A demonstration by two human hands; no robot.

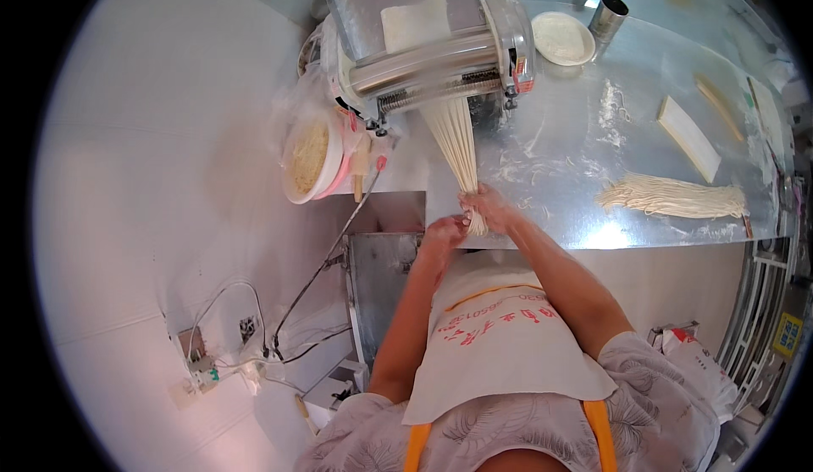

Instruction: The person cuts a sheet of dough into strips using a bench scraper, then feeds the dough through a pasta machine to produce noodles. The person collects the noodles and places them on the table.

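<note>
Long pale noodles (455,146) run down in a narrowing bundle from the rollers of a noodle machine (423,64). My right hand (493,208) is closed around the bundle near its lower end, close to the front edge of the metal table. From the left, my left hand (446,231) meets the same bundle, fingers closed at its side; its fingertips are partly hidden. Below my hands the gathered noodle ends hang out. A flat dough sheet (417,22) lies on the machine's sloping top and reaches the rollers.
On the floured metal table (559,133) lie a finished noodle bundle (673,197), a pale rectangular slab (690,138) and a thin stick (720,106). A white bowl of flour (563,38) stands beside a metal cup (608,18). Left are a white tub (307,160) and a cable (326,256).
</note>
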